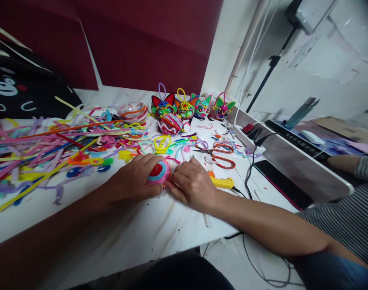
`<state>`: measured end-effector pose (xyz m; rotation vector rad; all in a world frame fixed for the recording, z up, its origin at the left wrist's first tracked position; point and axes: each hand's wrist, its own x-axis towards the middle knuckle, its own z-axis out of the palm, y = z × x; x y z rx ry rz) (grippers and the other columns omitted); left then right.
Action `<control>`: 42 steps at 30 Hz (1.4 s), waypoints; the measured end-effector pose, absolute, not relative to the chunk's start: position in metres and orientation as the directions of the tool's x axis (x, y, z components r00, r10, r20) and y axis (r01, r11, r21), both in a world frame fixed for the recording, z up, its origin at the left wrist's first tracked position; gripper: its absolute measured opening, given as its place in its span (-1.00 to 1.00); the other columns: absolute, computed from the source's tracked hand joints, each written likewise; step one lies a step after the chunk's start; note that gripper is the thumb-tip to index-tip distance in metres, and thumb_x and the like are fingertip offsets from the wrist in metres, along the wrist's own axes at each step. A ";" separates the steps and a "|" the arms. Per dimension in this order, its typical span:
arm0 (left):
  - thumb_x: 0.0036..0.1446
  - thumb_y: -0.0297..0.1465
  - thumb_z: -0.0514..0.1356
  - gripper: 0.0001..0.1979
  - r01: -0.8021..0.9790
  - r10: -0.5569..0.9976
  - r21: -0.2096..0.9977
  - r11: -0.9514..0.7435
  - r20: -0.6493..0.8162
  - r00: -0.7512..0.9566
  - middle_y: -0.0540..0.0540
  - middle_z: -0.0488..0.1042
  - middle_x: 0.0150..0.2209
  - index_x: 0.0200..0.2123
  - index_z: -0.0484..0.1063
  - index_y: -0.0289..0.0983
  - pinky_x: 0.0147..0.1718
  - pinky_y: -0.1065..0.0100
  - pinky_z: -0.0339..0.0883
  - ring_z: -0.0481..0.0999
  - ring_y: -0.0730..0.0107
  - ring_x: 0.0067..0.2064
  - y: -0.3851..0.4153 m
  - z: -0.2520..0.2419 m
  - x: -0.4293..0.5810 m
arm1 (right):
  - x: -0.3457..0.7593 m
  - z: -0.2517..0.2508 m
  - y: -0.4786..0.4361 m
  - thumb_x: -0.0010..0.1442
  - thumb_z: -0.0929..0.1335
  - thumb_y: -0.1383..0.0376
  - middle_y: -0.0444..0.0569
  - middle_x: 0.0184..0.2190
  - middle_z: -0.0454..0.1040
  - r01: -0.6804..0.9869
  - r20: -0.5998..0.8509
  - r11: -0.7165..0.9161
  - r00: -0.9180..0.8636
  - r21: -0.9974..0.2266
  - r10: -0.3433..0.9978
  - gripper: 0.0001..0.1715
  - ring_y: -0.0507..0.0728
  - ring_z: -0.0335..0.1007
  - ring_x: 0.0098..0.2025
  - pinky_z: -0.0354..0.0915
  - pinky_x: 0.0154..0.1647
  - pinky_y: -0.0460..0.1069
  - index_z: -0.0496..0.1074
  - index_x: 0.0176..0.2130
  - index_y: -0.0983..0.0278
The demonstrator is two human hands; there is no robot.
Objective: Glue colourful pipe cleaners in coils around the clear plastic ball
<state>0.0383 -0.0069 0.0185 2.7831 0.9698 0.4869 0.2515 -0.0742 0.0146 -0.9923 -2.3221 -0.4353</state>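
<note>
My left hand (135, 177) is curled round a small ball (160, 172) covered in pink, light blue and red fuzzy pipe cleaner. Against the ball's right side, my right hand (193, 184) has its thumb and fingers pinched together; what lies between them is hidden. Just beyond my right hand lies a yellow glue gun (224, 183) with a black cord. Orange-handled scissors (222, 156) rest behind it. A yellow bent pipe cleaner shape (162, 144) lies beyond the ball.
Loose coloured pipe cleaners (60, 145) spread over the left of the white table (160, 233). Several cat-head ornaments (185, 108) and a striped ball (170, 124) stand at the back. A phone (283, 184) lies right, near black cables. A person in a striped sleeve (366, 167) sits at the right.
</note>
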 end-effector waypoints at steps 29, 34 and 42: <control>0.17 -0.07 0.13 -0.44 0.553 0.618 0.305 -0.775 0.188 0.763 -0.32 0.47 0.09 0.12 0.32 -0.29 0.08 -0.06 0.32 0.46 -0.19 0.12 -0.003 0.020 0.033 | 0.243 0.032 -0.083 0.41 0.32 0.17 -0.01 -0.40 0.56 0.831 0.373 0.542 -0.467 -0.126 0.802 -0.65 0.17 0.43 -0.26 -0.03 -0.19 0.08 0.53 -0.32 0.31; 0.17 -0.04 0.12 -0.43 0.557 0.621 0.298 -0.775 0.196 0.759 -0.33 0.47 0.11 0.12 0.31 -0.30 0.10 -0.05 0.31 0.45 -0.18 0.15 -0.003 0.020 0.033 | 0.244 0.031 -0.081 0.41 0.32 0.17 0.01 -0.36 0.57 0.818 0.372 0.565 -0.494 -0.107 0.786 -0.66 0.17 0.43 -0.25 -0.01 -0.18 0.08 0.53 -0.30 0.32; 0.10 -0.12 0.16 -0.53 0.572 0.633 0.281 -0.771 0.235 0.738 -0.26 0.50 0.01 0.02 0.35 -0.25 0.04 -0.01 0.35 0.49 -0.13 0.06 -0.006 0.021 0.038 | 0.253 0.032 -0.079 0.41 0.27 0.27 0.01 -0.36 0.57 0.781 0.399 0.606 -0.514 -0.150 0.760 -0.69 0.18 0.43 -0.24 0.05 -0.17 0.09 0.55 -0.28 0.32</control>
